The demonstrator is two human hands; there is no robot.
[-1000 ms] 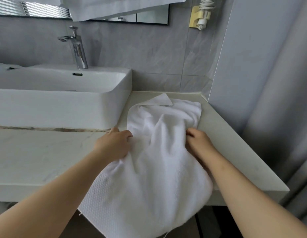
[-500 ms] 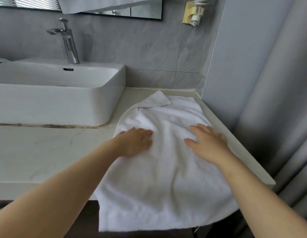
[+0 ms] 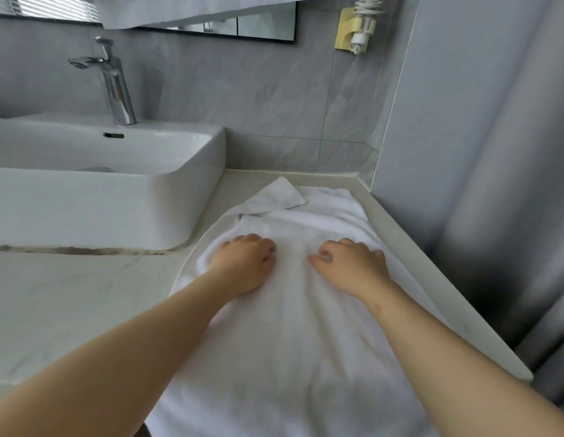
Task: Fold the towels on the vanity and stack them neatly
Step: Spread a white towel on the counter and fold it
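1. Your white towel (image 3: pixel 290 326) lies on the vanity counter (image 3: pixel 69 294) just right of the sink (image 3: pixel 167 197), with its near end hanging over the front edge.
2. The towel's far corner on the sink side is folded over.
3. Your left hand (image 3: pixel 244 266), nearer the sink, and your right hand (image 3: pixel 353 266), farther from it, rest on the towel with fingers curled into the cloth.
4. The faucet (image 3: pixel 117 86) stands at the sink's back.

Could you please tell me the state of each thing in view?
towel: unfolded, spread on the vanity, near end hanging over its front edge.
left hand: fingers curled into the towel.
right hand: fingers curled into the towel.
faucet: off, no water running.
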